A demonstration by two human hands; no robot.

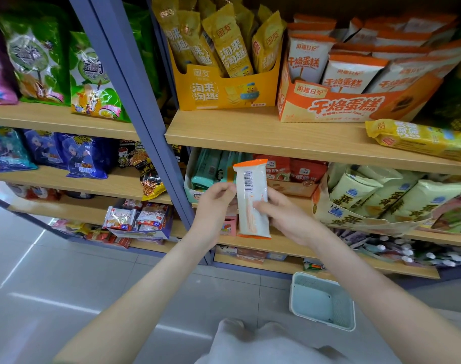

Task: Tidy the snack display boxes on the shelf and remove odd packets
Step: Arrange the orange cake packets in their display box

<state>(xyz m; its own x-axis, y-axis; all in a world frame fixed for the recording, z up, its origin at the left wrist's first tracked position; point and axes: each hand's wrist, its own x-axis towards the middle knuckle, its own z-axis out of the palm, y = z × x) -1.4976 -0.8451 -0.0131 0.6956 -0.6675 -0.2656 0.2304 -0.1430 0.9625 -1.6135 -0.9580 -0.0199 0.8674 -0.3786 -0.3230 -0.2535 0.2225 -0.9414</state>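
Snack packet [251, 203], left hand [213, 203] pinching, right hand [284, 214] gripping, orange box [337, 109] holding matching packets [352, 74]

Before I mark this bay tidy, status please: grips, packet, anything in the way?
Left grip and right grip hold orange-white packet, upright, barcode facing. Orange display box one shelf up. Loose yellow packet on that shelf, right.

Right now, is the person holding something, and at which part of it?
Yes, a white packet with orange ends, held upright. The left hand pinches its left edge above the middle; the right hand grips its right side at the middle.
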